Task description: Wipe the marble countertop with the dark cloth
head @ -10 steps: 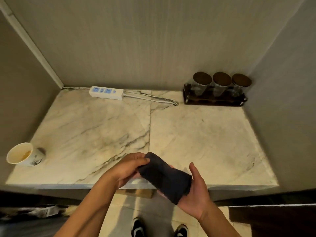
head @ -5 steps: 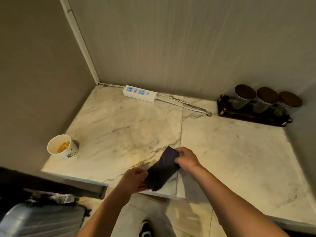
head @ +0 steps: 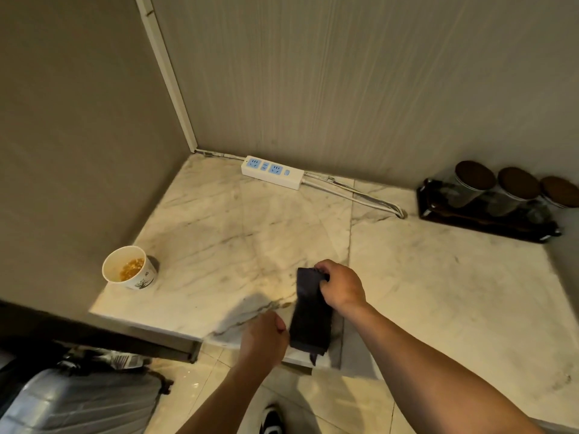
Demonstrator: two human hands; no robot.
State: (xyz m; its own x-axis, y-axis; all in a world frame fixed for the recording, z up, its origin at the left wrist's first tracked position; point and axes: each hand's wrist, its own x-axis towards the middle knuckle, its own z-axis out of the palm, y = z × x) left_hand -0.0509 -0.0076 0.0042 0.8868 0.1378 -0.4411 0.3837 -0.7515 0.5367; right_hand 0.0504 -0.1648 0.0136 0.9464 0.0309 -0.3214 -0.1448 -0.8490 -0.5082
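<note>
Head view, one item per line, places given from the dark cloth (head: pixel 310 317).

Writing: none legible. The paper cup (head: pixel 130 267) carries a dark plant-like print; the power strip (head: pixel 272 172) shows blue socket faces, no readable brand.

Dark cloth: folded into a long strip, lying flat on the marble worktop (head: pixel 438 283) at its near edge, beside the seam between the two slabs; its near end reaches the worktop's lip and a corner hangs just past it.

Right hand (head: pixel 341 286): at the far end of the cloth, fingers curled down over that end, gripping it against the worktop.

Left hand (head: pixel 266 336): just left of the cloth's near end, fingers curled in a loose fist; whether it touches or pinches the cloth's edge cannot be told.

Paper cup: well left of the cloth, near the worktop's left edge by the side wall, upright, with orange-yellow remains inside.

Power strip: far behind the cloth, along the back wall, white; its cable (head: pixel 360 198) runs right across the worktop.

Dark tray (head: pixel 482 220): far right and behind the cloth, against the back wall, holding three glass jars (head: pixel 470 183) with dark round lids.

Suitcase (head: pixel 78 402): on the floor, left and below the cloth, grey.

Shoe (head: pixel 272 421): on the tiled floor, directly below the cloth.
</note>
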